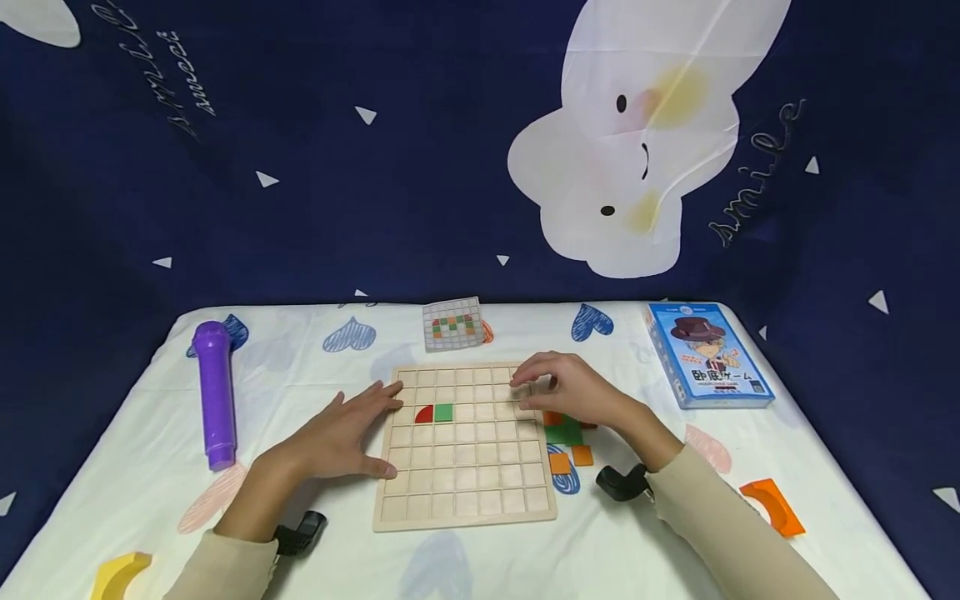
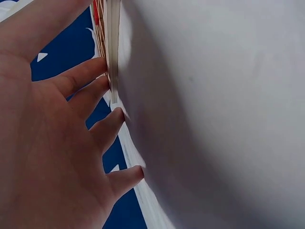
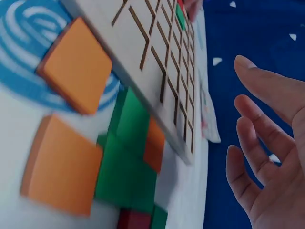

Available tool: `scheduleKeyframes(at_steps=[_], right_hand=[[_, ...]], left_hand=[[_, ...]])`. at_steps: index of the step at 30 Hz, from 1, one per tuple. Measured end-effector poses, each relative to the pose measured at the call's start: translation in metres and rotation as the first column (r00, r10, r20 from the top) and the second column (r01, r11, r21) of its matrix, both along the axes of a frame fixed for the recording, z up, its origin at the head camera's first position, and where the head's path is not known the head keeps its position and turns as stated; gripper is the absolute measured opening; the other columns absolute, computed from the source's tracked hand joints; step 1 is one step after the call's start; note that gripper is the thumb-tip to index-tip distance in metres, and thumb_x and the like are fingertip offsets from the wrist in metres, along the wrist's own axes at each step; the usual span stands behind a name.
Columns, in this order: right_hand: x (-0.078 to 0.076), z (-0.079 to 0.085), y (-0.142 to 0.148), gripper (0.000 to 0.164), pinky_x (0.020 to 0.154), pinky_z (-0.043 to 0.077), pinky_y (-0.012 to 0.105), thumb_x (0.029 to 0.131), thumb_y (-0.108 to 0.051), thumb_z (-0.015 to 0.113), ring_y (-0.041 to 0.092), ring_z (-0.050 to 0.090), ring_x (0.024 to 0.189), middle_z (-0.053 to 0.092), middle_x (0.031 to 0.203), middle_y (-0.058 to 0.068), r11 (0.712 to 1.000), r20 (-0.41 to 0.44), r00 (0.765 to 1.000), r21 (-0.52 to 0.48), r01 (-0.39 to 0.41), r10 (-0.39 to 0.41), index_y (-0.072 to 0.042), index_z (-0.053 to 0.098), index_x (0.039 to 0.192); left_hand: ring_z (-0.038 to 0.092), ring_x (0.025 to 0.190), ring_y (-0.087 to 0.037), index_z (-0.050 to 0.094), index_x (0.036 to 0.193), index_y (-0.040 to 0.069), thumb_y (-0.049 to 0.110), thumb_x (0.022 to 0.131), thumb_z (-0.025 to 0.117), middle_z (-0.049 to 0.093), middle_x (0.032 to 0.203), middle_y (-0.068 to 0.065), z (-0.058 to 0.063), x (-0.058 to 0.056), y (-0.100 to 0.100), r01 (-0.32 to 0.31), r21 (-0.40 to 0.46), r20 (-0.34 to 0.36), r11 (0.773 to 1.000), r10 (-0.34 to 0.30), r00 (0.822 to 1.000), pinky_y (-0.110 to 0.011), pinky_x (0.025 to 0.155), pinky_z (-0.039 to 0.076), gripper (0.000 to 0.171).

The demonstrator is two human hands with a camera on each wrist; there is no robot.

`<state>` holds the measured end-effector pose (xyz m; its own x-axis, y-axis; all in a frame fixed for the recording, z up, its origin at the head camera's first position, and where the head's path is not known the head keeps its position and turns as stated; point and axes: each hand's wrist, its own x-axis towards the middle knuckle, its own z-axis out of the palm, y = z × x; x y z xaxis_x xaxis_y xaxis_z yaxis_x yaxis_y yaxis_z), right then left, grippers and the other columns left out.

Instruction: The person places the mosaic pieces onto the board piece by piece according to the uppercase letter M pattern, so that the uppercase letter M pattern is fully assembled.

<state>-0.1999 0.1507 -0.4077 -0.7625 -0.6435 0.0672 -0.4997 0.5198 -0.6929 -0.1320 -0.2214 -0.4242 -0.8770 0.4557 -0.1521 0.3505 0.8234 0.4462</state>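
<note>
A wooden grid board [image 1: 472,479] lies in the middle of the table, with a red quarter-round tile [image 1: 425,414] and a green square tile [image 1: 444,412] side by side in its upper left cells. My left hand [image 1: 337,437] spreads along the board's left edge, fingertips and thumb right at the rim. Over the upper right corner of the board hovers my right hand [image 1: 573,387], fingers loosely bent; the right wrist view shows nothing between them. Beneath it, beside the board, lie green tiles [image 3: 126,167], orange tiles [image 3: 78,67] and a dark red one [image 3: 134,219], partly hidden in the head view.
A small pattern card [image 1: 453,323] lies behind the board. To the left is a purple microphone-shaped object [image 1: 216,396], to the right a blue game box [image 1: 708,354]. An orange curved block [image 1: 776,507] and a yellow one [image 1: 120,575] lie nearer the front.
</note>
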Motion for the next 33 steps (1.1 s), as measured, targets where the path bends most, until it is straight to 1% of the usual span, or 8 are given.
scheduleKeyframes(at_steps=[3,8,12,17,22,25,29,33], right_hand=[[-0.001,0.001,0.01,0.028,0.08,0.057,0.026,0.088,-0.021,0.08,0.024,0.067,0.108,0.074,0.12,-0.002,1.0,-0.016,1.0,0.003,0.016,-0.016,-0.014,0.077,0.115],[0.0,0.005,0.027,0.028,0.082,0.059,0.033,0.088,-0.021,0.081,0.024,0.067,0.111,0.075,0.12,-0.002,0.998,-0.036,0.997,0.007,0.066,-0.066,-0.014,0.077,0.115],[0.0,0.007,0.039,0.031,0.084,0.06,0.039,0.086,-0.02,0.082,0.022,0.067,0.113,0.075,0.12,0.0,0.994,-0.03,0.994,0.003,0.107,-0.107,-0.013,0.076,0.115],[0.0,0.005,0.053,0.032,0.088,0.061,0.043,0.086,-0.017,0.082,0.025,0.065,0.118,0.074,0.123,0.004,0.989,-0.014,0.989,-0.019,0.147,-0.147,-0.01,0.075,0.117],[-0.001,-0.005,0.065,0.033,0.09,0.061,0.041,0.087,-0.02,0.082,0.025,0.065,0.119,0.073,0.123,0.005,0.982,0.019,0.983,-0.028,0.186,-0.185,-0.01,0.075,0.117],[-0.001,-0.014,0.073,0.034,0.088,0.06,0.034,0.086,-0.023,0.083,0.024,0.065,0.117,0.074,0.122,0.005,0.979,0.034,0.979,-0.025,0.201,-0.2,-0.01,0.075,0.117],[-0.001,-0.024,0.08,0.034,0.086,0.059,0.028,0.085,-0.021,0.083,0.023,0.067,0.112,0.074,0.121,0.005,0.976,0.06,0.975,-0.02,0.218,-0.216,-0.012,0.075,0.117],[0.002,-0.031,0.083,0.033,0.086,0.057,0.024,0.085,-0.019,0.083,0.022,0.065,0.11,0.074,0.122,0.004,0.975,0.077,0.972,-0.002,0.223,-0.222,-0.015,0.076,0.117]], left_hand=[[0.026,0.157,-0.041,0.052,0.146,0.012,0.056,0.07,0.086,0.033,0.168,-0.009,0.0,0.001,-0.002,-0.004,-0.001,0.0,1.0,0.004,1.0,-0.079,0.119,0.016,0.094],[0.028,0.156,-0.042,0.052,0.145,0.011,0.057,0.07,0.086,0.034,0.168,-0.01,-0.001,0.001,-0.001,0.007,0.018,-0.011,1.0,-0.007,1.0,-0.08,0.118,0.016,0.095],[0.028,0.156,-0.042,0.052,0.145,0.011,0.058,0.069,0.085,0.035,0.167,-0.01,-0.003,0.0,-0.001,0.005,0.025,-0.011,1.0,-0.005,1.0,-0.08,0.118,0.016,0.095],[0.026,0.157,-0.041,0.051,0.146,0.012,0.058,0.07,0.085,0.033,0.168,-0.009,-0.003,0.001,-0.002,-0.004,0.025,0.006,1.0,0.004,1.0,-0.079,0.119,0.014,0.096],[0.025,0.157,-0.04,0.051,0.146,0.012,0.057,0.07,0.086,0.032,0.169,-0.009,-0.004,0.001,-0.003,-0.003,0.023,0.011,1.0,0.003,1.0,-0.079,0.12,0.014,0.096],[0.025,0.158,-0.04,0.051,0.146,0.011,0.057,0.07,0.086,0.031,0.169,-0.01,-0.004,0.0,-0.003,0.0,0.029,0.013,1.0,0.0,1.0,-0.078,0.12,0.015,0.096],[0.025,0.157,-0.04,0.05,0.146,0.011,0.057,0.07,0.086,0.031,0.169,-0.011,-0.005,-0.001,-0.002,0.008,0.035,0.01,0.999,-0.008,1.0,-0.077,0.121,0.016,0.096],[0.025,0.158,-0.04,0.051,0.146,0.011,0.056,0.071,0.086,0.031,0.169,-0.01,-0.005,-0.002,-0.001,0.009,0.035,0.01,0.999,-0.009,1.0,-0.076,0.121,0.015,0.094]])
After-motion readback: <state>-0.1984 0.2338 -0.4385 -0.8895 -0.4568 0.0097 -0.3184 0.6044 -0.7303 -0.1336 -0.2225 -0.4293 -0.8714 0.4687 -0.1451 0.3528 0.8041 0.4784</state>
